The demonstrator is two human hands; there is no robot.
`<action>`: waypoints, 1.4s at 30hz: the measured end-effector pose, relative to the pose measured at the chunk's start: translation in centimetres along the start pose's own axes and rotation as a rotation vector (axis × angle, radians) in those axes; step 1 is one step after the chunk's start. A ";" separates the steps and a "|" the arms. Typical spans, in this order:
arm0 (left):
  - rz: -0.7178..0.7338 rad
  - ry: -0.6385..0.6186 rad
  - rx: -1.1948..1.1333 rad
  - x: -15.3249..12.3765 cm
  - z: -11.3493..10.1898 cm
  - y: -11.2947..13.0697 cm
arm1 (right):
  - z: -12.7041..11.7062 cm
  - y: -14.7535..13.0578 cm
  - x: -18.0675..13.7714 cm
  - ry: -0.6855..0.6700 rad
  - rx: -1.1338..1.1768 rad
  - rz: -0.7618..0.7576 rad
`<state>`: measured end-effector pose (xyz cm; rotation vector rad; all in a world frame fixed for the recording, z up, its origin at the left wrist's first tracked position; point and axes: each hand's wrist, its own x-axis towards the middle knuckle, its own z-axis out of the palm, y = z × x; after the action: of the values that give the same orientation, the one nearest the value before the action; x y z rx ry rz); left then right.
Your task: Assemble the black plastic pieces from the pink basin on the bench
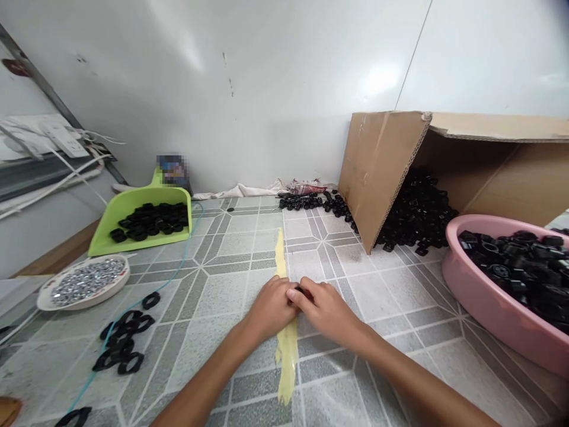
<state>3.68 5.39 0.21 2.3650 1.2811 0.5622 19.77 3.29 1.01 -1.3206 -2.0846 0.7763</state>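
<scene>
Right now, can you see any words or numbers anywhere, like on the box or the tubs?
No readable text shows anywhere.
The cardboard box: plain brown sides, no print visible.
The pink basin and the green dustpan: no labels.
The small packet behind the dustpan: blurred out, cannot be read.
The left hand and right hand press together over a small black part, which shows no marking.

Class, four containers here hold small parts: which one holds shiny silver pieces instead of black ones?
The round white dish at far left; the green dustpan, cardboard box and pink basin hold black parts.
</scene>
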 end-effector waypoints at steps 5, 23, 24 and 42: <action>-0.064 0.050 0.001 -0.1 -0.1 0.1 | 0.0 -0.1 -0.2 0.011 0.083 0.041; -0.151 0.008 -0.923 1.0 -1.4 -1.6 | -2.3 2.8 1.6 -0.016 0.343 0.041; -0.147 0.012 -0.931 1.0 -1.3 -1.5 | -2.2 2.6 1.4 -0.025 0.326 0.031; -0.142 0.244 -0.845 1.0 0.1 1.0 | -0.9 2.9 1.6 -0.054 0.661 0.111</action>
<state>4.94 5.72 0.77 1.5276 1.0037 1.1069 21.56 5.90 -0.20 -1.0448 -1.5783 1.4079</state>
